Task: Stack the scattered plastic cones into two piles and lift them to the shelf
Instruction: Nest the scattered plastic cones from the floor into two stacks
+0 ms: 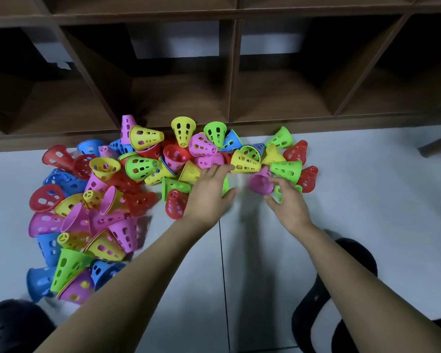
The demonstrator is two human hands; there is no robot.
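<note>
Dozens of cones (143, 169) lie loose on the floor (367, 200), spread from 8 to 1 o'clock below the shelf (234, 72). My left hand (206, 194) is wide open over them. My right hand (288, 202) touches a pink cone (260, 183), too blurry to tell if it's gripping.

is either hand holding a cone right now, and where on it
The left hand holds nothing. The right hand is at the wide end of the pink cone, but blur hides whether it grips.
</note>
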